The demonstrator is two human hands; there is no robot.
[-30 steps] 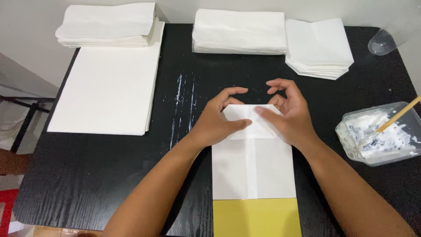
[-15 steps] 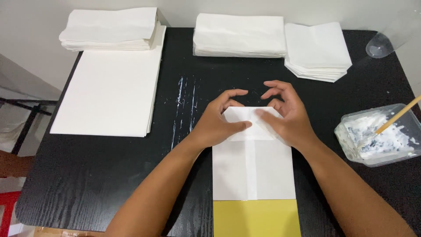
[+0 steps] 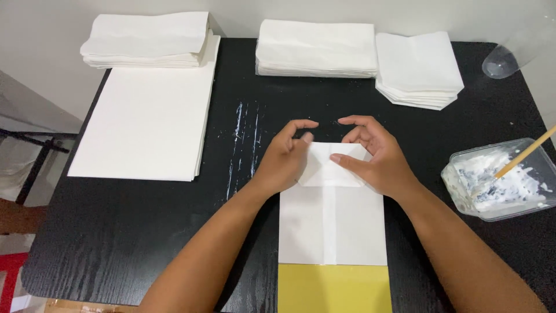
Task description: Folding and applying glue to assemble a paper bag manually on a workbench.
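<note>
Folded white paper bag (image 3: 333, 223) lies flat at tabletop (image 3: 145, 243) centre. Left hand (image 3: 285, 159) and right hand (image 3: 376, 159) press its top flap with fingers spread, nothing gripped. Body seam folded; bottom flap half formed, paste tub (image 3: 501, 179) untouched.

Looked like a home craft or small paper-bag making setup, not a factory: a black wood-grain table (image 3: 145, 243) against a plain white wall (image 3: 40, 52), stacks of white paper sheets (image 3: 145, 122) and folded white paper pieces (image 3: 315, 49), a clear plastic tub of white paste (image 3: 501, 182) with a wooden stick (image 3: 524, 155), dried paste smears (image 3: 243, 139) on the tabletop.
</note>
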